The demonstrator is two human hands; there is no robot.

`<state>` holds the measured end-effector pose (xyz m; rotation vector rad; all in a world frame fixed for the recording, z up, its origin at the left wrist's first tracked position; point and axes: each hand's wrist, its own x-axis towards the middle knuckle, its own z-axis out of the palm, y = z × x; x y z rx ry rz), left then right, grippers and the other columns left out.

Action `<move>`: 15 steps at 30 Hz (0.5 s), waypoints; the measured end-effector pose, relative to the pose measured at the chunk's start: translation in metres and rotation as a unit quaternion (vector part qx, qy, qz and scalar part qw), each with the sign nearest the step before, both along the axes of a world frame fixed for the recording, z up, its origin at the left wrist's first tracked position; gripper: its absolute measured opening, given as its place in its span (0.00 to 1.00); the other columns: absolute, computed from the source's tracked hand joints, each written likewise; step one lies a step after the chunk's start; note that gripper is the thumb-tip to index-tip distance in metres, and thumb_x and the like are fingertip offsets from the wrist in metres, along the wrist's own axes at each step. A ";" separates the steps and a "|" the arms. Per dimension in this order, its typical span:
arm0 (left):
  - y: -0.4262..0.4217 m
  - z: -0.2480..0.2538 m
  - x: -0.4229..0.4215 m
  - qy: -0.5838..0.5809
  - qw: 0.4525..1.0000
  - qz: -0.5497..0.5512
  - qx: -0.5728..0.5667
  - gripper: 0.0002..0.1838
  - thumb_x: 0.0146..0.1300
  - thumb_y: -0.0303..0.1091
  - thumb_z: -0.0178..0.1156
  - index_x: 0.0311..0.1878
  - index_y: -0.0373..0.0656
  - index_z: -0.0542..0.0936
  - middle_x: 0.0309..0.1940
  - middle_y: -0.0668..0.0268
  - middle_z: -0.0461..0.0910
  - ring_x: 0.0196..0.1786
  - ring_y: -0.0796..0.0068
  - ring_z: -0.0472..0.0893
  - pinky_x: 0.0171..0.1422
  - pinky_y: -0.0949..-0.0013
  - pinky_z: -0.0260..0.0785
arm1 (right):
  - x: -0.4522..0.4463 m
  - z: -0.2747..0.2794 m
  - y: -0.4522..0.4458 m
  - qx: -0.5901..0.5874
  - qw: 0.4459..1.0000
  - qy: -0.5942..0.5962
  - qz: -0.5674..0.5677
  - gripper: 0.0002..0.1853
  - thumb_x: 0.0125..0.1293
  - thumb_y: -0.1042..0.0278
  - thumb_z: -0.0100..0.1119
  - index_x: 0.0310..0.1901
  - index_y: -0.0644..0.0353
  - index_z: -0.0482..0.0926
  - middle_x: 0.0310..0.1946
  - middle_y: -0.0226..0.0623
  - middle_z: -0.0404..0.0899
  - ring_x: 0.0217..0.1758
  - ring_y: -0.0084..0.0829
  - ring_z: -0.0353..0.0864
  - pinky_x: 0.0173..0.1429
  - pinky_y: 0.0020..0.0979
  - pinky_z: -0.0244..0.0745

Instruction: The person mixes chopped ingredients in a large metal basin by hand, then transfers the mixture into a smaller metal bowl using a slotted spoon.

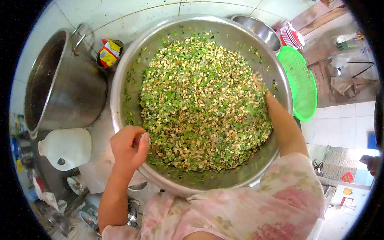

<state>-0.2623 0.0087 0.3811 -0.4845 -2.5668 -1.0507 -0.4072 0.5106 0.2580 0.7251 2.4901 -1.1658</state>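
A wide metal basin [118, 92] holds a heap of chopped filling [204, 104], with green leafy bits mixed among pale and brownish diced pieces. My left hand [130, 146] is closed at the basin's lower left rim, its fingers curled and the thumb lying along the edge. On the opposite side, my right hand [262, 86] reaches over the rim and down into the filling. Its fingers are sunk in the mixture and blurred, so their pose is hidden.
At left stand a tall metal pot [76, 88] and a white plastic jug [68, 148]. Behind them, a red and yellow packet [109, 53] sits in a small container. A green plastic basket [302, 88], a metal bowl [260, 30] and stacked red-and-white bowls [292, 37] flank the basin's right side.
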 end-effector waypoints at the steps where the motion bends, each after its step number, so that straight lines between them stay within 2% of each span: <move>1: 0.001 0.002 0.000 0.002 1.000 0.000 0.007 0.03 0.46 0.28 0.58 0.23 0.40 0.73 0.14 0.66 0.69 0.14 0.76 0.68 0.19 0.75 0.59 | 0.011 -0.003 -0.012 -0.038 0.999 -0.013 -0.030 0.38 0.56 0.37 0.45 0.64 0.49 0.51 0.63 0.41 0.52 0.65 0.40 0.52 0.65 0.41 0.50; 4: -0.001 -0.003 0.003 0.000 1.000 0.000 0.020 0.04 0.45 0.28 0.58 0.23 0.40 0.73 0.14 0.66 0.69 0.14 0.76 0.68 0.19 0.74 0.59 | 0.044 0.009 -0.086 -0.150 0.986 -0.054 -0.049 0.35 0.57 0.41 0.45 0.63 0.48 0.53 0.61 0.42 0.55 0.63 0.40 0.55 0.64 0.42 0.53; 7: -0.002 -0.008 0.005 0.024 0.999 0.003 0.022 0.05 0.45 0.28 0.59 0.23 0.41 0.73 0.13 0.67 0.69 0.14 0.76 0.68 0.19 0.74 0.59 | 0.074 0.035 -0.194 -0.240 0.965 -0.101 0.004 0.32 0.59 0.44 0.46 0.62 0.48 0.55 0.60 0.42 0.58 0.62 0.41 0.58 0.62 0.43 0.55; 10: -0.003 -0.008 0.007 0.038 0.999 0.007 0.001 0.05 0.44 0.29 0.59 0.23 0.42 0.73 0.13 0.67 0.68 0.14 0.75 0.69 0.19 0.74 0.59 | 0.096 0.062 -0.282 -0.275 0.950 -0.141 0.050 0.29 0.60 0.48 0.46 0.62 0.48 0.57 0.58 0.43 0.61 0.60 0.41 0.61 0.61 0.44 0.57; 11: -0.004 -0.008 0.007 0.033 0.999 0.007 -0.009 0.05 0.44 0.29 0.59 0.23 0.42 0.73 0.13 0.67 0.68 0.14 0.75 0.69 0.19 0.74 0.59 | 0.120 0.067 -0.293 -0.201 0.951 -0.042 0.233 0.28 0.60 0.50 0.46 0.61 0.47 0.57 0.58 0.43 0.62 0.59 0.40 0.63 0.60 0.44 0.58; 12: -0.005 -0.008 0.006 0.027 0.999 0.007 -0.019 0.05 0.44 0.29 0.59 0.24 0.42 0.73 0.13 0.67 0.68 0.14 0.75 0.69 0.19 0.74 0.59 | 0.144 0.072 -0.305 -0.037 0.908 0.107 0.404 0.27 0.60 0.53 0.46 0.61 0.47 0.58 0.57 0.42 0.62 0.57 0.40 0.64 0.59 0.45 0.58; 13: -0.005 -0.009 0.006 0.026 0.999 0.008 -0.019 0.05 0.44 0.29 0.59 0.24 0.42 0.74 0.13 0.67 0.68 0.14 0.75 0.69 0.19 0.73 0.59 | 0.169 0.077 -0.316 0.101 0.835 0.259 0.475 0.26 0.60 0.56 0.46 0.61 0.46 0.58 0.56 0.42 0.63 0.55 0.39 0.66 0.58 0.45 0.59; 15: -0.006 -0.011 0.005 0.021 0.999 0.010 -0.023 0.04 0.44 0.29 0.59 0.24 0.42 0.74 0.13 0.67 0.68 0.14 0.74 0.69 0.19 0.73 0.59 | 0.173 0.046 -0.332 0.243 0.726 0.395 0.508 0.27 0.59 0.58 0.48 0.61 0.46 0.58 0.55 0.42 0.65 0.52 0.40 0.69 0.58 0.44 0.60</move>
